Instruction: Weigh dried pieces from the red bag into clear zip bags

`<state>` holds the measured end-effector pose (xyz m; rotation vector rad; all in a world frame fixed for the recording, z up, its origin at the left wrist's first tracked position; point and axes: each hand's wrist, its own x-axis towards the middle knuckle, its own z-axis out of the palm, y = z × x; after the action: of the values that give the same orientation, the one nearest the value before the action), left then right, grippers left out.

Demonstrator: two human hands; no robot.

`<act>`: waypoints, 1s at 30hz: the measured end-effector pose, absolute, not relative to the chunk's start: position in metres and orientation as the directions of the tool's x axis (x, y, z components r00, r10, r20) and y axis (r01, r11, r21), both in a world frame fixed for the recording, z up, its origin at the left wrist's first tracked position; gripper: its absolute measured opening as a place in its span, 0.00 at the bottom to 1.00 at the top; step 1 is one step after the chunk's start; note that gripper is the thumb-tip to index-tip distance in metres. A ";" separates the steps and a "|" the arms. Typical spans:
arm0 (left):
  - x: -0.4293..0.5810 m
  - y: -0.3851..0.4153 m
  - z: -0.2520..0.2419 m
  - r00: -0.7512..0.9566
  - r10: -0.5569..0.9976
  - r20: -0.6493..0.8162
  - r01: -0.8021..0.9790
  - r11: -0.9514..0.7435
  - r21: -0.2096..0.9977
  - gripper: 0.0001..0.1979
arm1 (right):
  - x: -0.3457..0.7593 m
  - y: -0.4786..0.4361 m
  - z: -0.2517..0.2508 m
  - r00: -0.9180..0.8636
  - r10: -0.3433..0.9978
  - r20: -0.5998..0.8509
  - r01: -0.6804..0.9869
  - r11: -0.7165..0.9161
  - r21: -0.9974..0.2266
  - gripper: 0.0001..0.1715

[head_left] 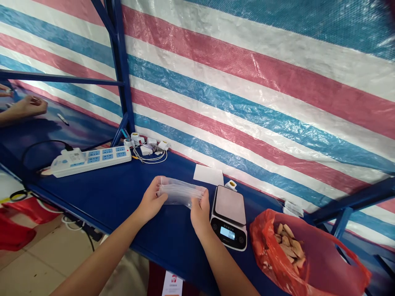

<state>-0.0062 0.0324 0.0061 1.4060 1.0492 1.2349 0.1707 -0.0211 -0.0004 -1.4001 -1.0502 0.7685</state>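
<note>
Clear plastic bags (pixel 179 192), in a thin layered stack, stretch between my two hands above the blue table. My left hand (pixel 153 198) grips their left end, thumb on top. The right end is pinched in my right hand (pixel 200 209). Just right of that hand sits a digital scale (pixel 230 207) with a bare plate, its display lit and reading about zero. Farther right, a red plastic bag (pixel 265 238) lies open with brown dried slices (pixel 290 246) inside.
A white power strip (pixel 92 160) lies at the left, near chargers and cables (pixel 148 148). White paper (pixel 208 174) rests behind the scale. Blue frame posts (pixel 119 61) stand before a striped sheet. Another person's hand (pixel 32 106) shows far left.
</note>
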 end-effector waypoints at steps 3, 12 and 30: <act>-0.012 0.033 0.008 0.073 0.991 0.109 -0.019 -0.108 0.994 0.16 | 0.172 -0.019 -0.002 0.386 0.914 0.124 0.140 0.075 -0.987 0.17; -0.023 0.031 0.012 0.183 0.982 -0.043 -0.186 0.078 0.980 0.25 | 0.183 -0.020 0.005 0.420 0.906 0.056 0.051 0.037 -0.998 0.24; -0.027 0.033 0.006 0.191 0.981 0.022 -0.013 -0.020 1.000 0.35 | 0.190 -0.023 0.006 0.375 0.912 0.169 0.196 0.100 -0.975 0.22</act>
<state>-0.0274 0.0334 0.0059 1.3012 1.0482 1.0863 0.1903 -0.0234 0.0061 -1.3925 -1.0892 0.7251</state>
